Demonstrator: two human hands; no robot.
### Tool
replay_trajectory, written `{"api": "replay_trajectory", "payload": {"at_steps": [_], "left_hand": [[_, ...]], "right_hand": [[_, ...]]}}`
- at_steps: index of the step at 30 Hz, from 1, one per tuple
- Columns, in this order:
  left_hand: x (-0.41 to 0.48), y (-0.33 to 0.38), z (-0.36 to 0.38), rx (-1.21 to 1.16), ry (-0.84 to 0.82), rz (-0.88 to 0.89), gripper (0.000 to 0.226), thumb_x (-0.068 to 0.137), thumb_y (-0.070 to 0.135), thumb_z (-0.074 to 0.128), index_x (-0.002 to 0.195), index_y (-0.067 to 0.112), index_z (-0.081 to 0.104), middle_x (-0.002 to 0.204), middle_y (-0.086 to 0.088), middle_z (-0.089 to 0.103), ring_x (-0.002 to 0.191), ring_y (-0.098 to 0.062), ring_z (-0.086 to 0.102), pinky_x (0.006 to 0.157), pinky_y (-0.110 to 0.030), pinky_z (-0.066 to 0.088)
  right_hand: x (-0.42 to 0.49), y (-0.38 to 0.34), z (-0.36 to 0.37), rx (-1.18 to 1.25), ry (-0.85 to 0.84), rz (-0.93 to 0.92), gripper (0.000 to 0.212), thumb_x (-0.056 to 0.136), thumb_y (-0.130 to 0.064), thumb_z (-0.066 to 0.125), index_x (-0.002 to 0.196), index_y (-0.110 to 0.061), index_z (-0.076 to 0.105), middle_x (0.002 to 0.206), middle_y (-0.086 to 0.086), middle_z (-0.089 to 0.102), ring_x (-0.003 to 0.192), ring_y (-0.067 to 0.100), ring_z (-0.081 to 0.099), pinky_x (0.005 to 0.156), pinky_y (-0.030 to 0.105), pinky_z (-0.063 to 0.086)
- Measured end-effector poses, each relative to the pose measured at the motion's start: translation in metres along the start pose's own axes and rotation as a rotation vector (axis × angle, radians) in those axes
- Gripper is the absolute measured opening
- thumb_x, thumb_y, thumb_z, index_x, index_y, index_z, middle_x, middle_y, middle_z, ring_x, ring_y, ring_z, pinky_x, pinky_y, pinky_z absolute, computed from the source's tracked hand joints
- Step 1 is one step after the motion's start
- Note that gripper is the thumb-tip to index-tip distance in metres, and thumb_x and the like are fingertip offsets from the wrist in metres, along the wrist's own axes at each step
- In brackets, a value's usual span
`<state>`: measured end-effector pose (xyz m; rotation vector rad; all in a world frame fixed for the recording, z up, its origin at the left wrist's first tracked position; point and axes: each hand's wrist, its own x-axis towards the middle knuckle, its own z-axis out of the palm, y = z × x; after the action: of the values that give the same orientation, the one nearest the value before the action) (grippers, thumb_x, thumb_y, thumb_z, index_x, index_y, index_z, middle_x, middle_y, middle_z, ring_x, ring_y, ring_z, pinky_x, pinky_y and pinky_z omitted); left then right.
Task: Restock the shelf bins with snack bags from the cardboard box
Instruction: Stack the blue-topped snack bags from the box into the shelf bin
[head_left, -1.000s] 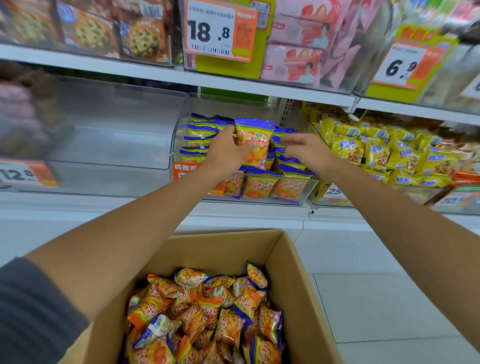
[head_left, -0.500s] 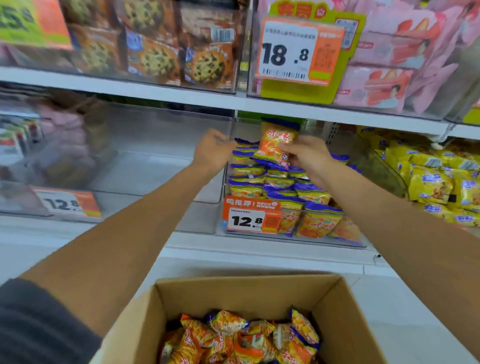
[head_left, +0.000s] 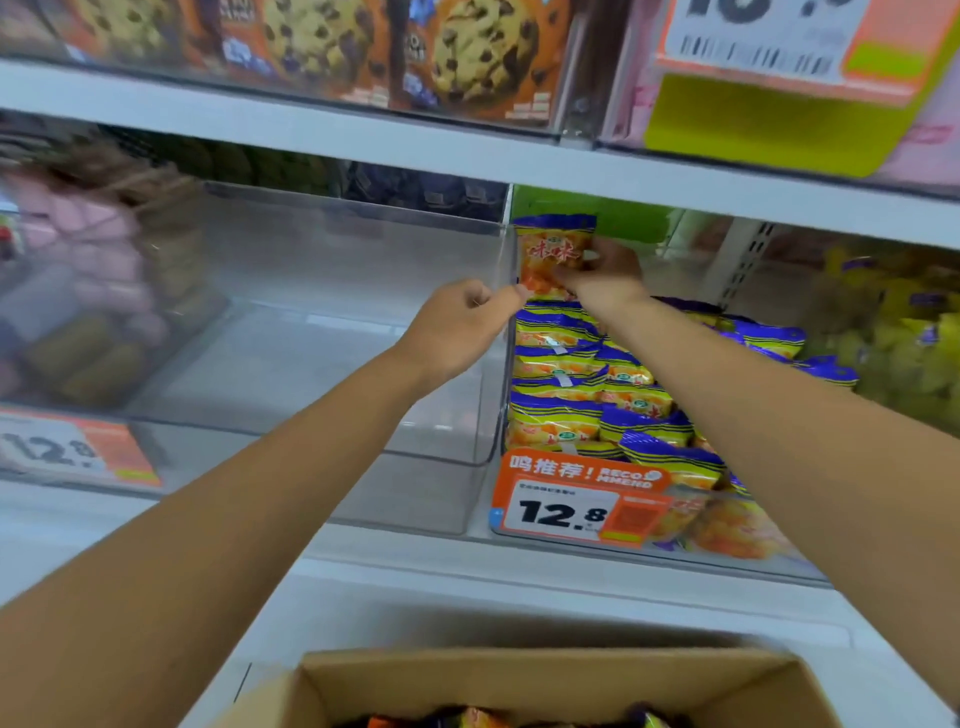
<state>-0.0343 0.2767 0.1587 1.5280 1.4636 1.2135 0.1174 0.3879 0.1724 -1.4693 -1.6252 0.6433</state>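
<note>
My right hand (head_left: 602, 283) grips an orange snack bag with a blue top (head_left: 553, 249) and holds it upright over the back left of a clear shelf bin (head_left: 727, 564). That bin holds several stacked bags of the same kind (head_left: 561, 358). My left hand (head_left: 460, 325) is curled beside the bin's left wall. Its thumb tip reaches the bag's lower corner, and whether it pinches anything is unclear. The cardboard box (head_left: 519, 673) sits at the bottom edge, with only the tops of its snack bags (head_left: 467, 721) showing.
An empty clear bin (head_left: 311, 364) stands left of the stocked one, and a bin of pink packs (head_left: 78, 249) lies further left. Yellow bags (head_left: 893, 332) fill the bin on the right. Cookie packs (head_left: 311, 47) line the shelf above. An orange 12.8 price tag (head_left: 563, 512) hangs on the stocked bin.
The view has moved closer and up, so the box has dropped to the bottom edge. My right hand has raised the bag further back, and my left hand has come up beside it.
</note>
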Motion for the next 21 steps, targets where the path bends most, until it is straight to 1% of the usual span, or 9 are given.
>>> {"api": "replay_trajectory", "payload": {"at_steps": [3, 7, 10, 12, 14, 16, 18, 19, 21], "left_hand": [[-0.002, 0.003, 0.0, 0.022, 0.017, 0.01, 0.062, 0.062, 0.074, 0.047, 0.081, 0.016, 0.054, 0.097, -0.022, 0.066, 0.096, -0.034, 0.066, 0.09, -0.053, 0.052], [-0.002, 0.001, -0.001, 0.028, 0.004, 0.004, 0.078, 0.06, 0.077, 0.045, 0.085, 0.005, 0.057, 0.098, -0.019, 0.068, 0.096, -0.031, 0.067, 0.09, -0.055, 0.052], [-0.002, -0.001, -0.001, 0.019, -0.011, 0.002, 0.091, 0.061, 0.078, 0.046, 0.095, -0.005, 0.058, 0.099, -0.019, 0.069, 0.096, -0.031, 0.067, 0.09, -0.056, 0.052], [-0.002, -0.002, -0.001, 0.014, -0.016, 0.009, 0.091, 0.062, 0.079, 0.046, 0.095, -0.006, 0.057, 0.099, -0.02, 0.069, 0.096, -0.032, 0.068, 0.091, -0.056, 0.052], [-0.002, -0.001, -0.001, 0.012, -0.012, 0.001, 0.088, 0.062, 0.078, 0.047, 0.093, -0.003, 0.058, 0.097, -0.018, 0.07, 0.095, -0.031, 0.068, 0.091, -0.055, 0.053], [-0.003, 0.002, -0.001, 0.022, -0.015, -0.012, 0.085, 0.068, 0.076, 0.048, 0.095, -0.003, 0.058, 0.096, -0.014, 0.071, 0.095, -0.027, 0.069, 0.091, -0.052, 0.053], [-0.002, 0.001, 0.0, 0.031, -0.019, 0.007, 0.065, 0.084, 0.066, 0.05, 0.091, 0.001, 0.057, 0.095, -0.012, 0.071, 0.094, -0.024, 0.069, 0.091, -0.049, 0.054], [-0.001, 0.0, 0.0, 0.032, -0.015, 0.016, 0.054, 0.091, 0.059, 0.05, 0.088, 0.005, 0.055, 0.093, -0.01, 0.07, 0.092, -0.022, 0.068, 0.088, -0.044, 0.055], [-0.003, 0.001, 0.0, 0.05, 0.0, 0.025, 0.042, 0.096, 0.051, 0.048, 0.085, 0.011, 0.051, 0.082, -0.003, 0.066, 0.077, -0.013, 0.064, 0.07, -0.025, 0.053]], "right_hand": [[-0.001, 0.002, -0.003, 0.011, 0.038, 0.038, 0.062, 0.078, -0.032, 0.079, 0.129, -0.014, 0.05, 0.109, -0.002, 0.061, 0.094, 0.016, 0.06, 0.088, 0.028, 0.049], [-0.006, 0.003, -0.003, 0.011, 0.077, -0.047, 0.077, 0.079, -0.033, 0.079, 0.137, -0.016, 0.033, 0.1, 0.001, 0.06, 0.094, 0.021, 0.06, 0.086, 0.031, 0.048], [-0.009, 0.008, -0.001, -0.073, 0.123, -0.174, 0.067, 0.082, -0.028, 0.076, 0.136, -0.015, 0.038, 0.123, 0.011, 0.056, 0.109, 0.025, 0.056, 0.088, 0.029, 0.044], [-0.012, 0.009, -0.002, -0.15, 0.141, -0.242, 0.048, 0.082, -0.021, 0.073, 0.124, -0.013, 0.049, 0.124, 0.017, 0.049, 0.109, 0.027, 0.054, 0.091, 0.032, 0.046], [-0.013, 0.011, -0.003, -0.209, 0.118, -0.265, 0.044, 0.081, -0.016, 0.07, 0.121, -0.013, 0.053, 0.123, 0.017, 0.047, 0.108, 0.025, 0.051, 0.092, 0.03, 0.045], [-0.014, 0.014, -0.005, -0.246, 0.08, -0.269, 0.049, 0.081, -0.015, 0.07, 0.126, -0.013, 0.051, 0.122, 0.016, 0.052, 0.106, 0.026, 0.053, 0.084, 0.025, 0.043], [-0.014, 0.014, -0.005, -0.221, 0.061, -0.267, 0.05, 0.081, -0.014, 0.071, 0.126, -0.013, 0.05, 0.115, 0.014, 0.06, 0.099, 0.028, 0.058, 0.077, 0.027, 0.045], [-0.014, 0.013, -0.005, -0.217, 0.056, -0.261, 0.051, 0.081, -0.015, 0.072, 0.126, -0.014, 0.049, 0.113, 0.013, 0.061, 0.098, 0.028, 0.059, 0.075, 0.028, 0.045], [-0.015, 0.012, -0.007, -0.258, 0.048, -0.249, 0.054, 0.081, -0.018, 0.073, 0.13, -0.016, 0.049, 0.119, 0.014, 0.058, 0.106, 0.03, 0.056, 0.079, 0.028, 0.044]]}}
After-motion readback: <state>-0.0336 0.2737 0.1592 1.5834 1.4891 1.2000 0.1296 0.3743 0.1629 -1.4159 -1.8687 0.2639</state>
